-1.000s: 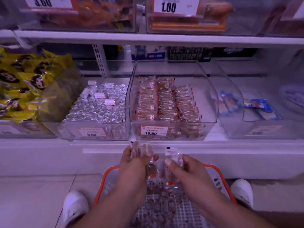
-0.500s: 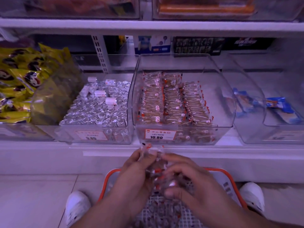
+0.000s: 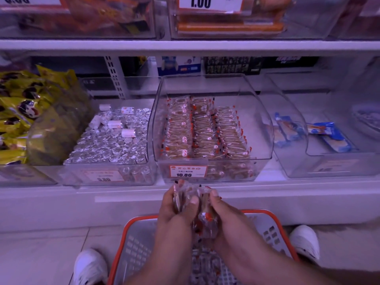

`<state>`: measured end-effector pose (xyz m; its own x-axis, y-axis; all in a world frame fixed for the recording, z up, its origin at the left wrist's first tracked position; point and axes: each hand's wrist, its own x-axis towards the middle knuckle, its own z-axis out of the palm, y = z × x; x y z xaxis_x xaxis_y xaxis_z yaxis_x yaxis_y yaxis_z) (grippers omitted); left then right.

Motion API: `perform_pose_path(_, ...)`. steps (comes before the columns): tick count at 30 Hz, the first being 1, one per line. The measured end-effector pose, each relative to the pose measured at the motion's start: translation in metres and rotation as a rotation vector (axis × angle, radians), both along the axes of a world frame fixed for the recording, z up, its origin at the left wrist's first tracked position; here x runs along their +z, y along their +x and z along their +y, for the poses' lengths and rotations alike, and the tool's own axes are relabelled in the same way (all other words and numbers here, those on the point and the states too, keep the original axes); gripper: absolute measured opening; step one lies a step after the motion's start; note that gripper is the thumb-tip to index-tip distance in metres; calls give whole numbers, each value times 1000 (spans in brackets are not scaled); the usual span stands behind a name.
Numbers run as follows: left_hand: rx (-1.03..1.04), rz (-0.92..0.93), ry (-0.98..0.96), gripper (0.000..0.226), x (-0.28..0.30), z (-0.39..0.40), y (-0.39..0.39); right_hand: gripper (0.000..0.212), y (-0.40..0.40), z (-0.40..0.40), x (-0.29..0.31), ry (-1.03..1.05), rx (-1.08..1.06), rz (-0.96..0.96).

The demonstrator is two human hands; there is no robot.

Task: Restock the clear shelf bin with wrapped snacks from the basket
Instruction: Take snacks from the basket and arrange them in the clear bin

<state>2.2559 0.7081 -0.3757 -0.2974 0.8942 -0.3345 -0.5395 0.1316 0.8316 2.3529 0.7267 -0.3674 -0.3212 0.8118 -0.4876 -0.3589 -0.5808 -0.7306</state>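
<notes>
Shop shelf, clear bin part-filled. Left hand, right hand both gripping wrapped snacks above basket. Light, crinkly, likely slippery; pinch bodies, not wrapper ends.

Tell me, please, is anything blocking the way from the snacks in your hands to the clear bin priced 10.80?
Nothing visible does. The wrapped snacks sit just below the clear bin, whose open top leaves bare floor beside the third row.

I saw the left hand and the right hand pressed close together above the orange-rimmed grey plastic basket, both gripping a bunch of clear-wrapped brown snacks with red tabs. Just beyond them stood the clear plastic shelf bin, with three rows of the same snacks inside and a price label reading 10.80 on its front.
</notes>
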Motion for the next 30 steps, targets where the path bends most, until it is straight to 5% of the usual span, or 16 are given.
perform_pose_path(2,-33,208,-17,19,3,1,1,47,0,1,1,-39,65,86)
perform_pose_path(7,-256,622,19,39,8,-5,-2,49,6,5,1,-47,91,193)
perform_pose_path(12,-185,389,64,10,22,6,-13,42,18,10,8,40,150,201)
perform_pose_path(19,-212,366,162,35,23,11,-14,44,16,10,12,35,189,310)
perform_pose_path(25,-39,588,192,28,8,6,-4,49,12,8,13,-36,149,365)
perform_pose_path(30,-39,568,176,32,6,6,0,44,14,11,20,17,139,360)
